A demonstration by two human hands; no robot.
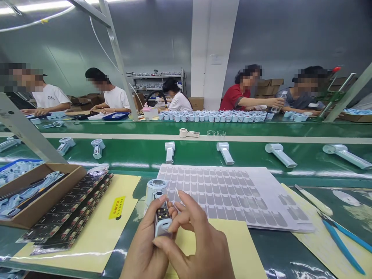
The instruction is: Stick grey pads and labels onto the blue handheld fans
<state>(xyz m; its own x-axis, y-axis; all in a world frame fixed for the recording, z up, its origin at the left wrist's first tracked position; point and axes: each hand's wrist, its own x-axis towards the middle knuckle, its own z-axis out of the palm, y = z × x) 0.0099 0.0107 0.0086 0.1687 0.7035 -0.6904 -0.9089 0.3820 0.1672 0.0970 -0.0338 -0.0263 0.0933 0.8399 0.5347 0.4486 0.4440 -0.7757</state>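
Observation:
My left hand [147, 242] is wrapped around the handle of a light-blue handheld fan [156, 188], its round head pointing away from me. The handle's upper side is uncovered, and a dark circuit board [162, 213] shows inside it. At the near end sits a pale-blue end piece [163, 227] with a small port. My right hand [202, 238] pinches this end with thumb and a bent finger, while its index finger is raised over the handle. Behind my right hand lies a stack of sheets with grey rounded stickers [221, 193].
At left are a cardboard box of blue parts [74, 172] and stacked circuit-board panels [68, 209] on yellow paper. Blue-handled pliers [343, 240] and a knife-like tool [314, 199] lie right. Fans stand along the green conveyor [197, 153]; several co-workers sit beyond.

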